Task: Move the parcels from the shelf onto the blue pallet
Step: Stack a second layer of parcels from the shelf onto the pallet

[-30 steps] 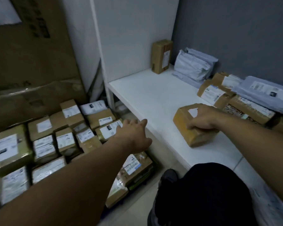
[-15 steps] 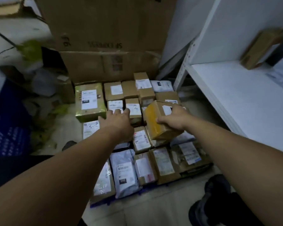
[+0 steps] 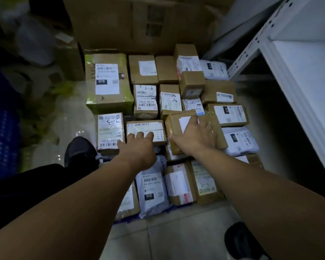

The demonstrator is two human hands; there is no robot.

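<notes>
1. In the head view, the brown parcel (image 3: 176, 127) is seen as a plain cardboard box wrapped in glossy clear tape, with a small blank white label near its far left corner.
2. It is set at a tilt on top of other parcels in the right middle of the stack on the blue pallet (image 3: 126, 220), of which only a thin strip is visible at the near edge.
3. The brown parcel is held by the right hand (image 3: 195, 136): the fingers are spread across its top, and the thumb seems to be hooked over the near left edge, though blur makes this uncertain.
4. The left hand (image 3: 137, 149) is kept flat, its straight fingertips laid on the white-labelled box (image 3: 145, 128) just left of the brown parcel; nothing is gripped by it.
5. A larger green-taped box (image 3: 109, 102) marked 070 is placed at the far left of the stack, and a grey mailer bag (image 3: 151, 190) lies near the front.
6. The white shelf (image 3: 304, 72) is seen at the right, well apart from the brown parcel.
</notes>
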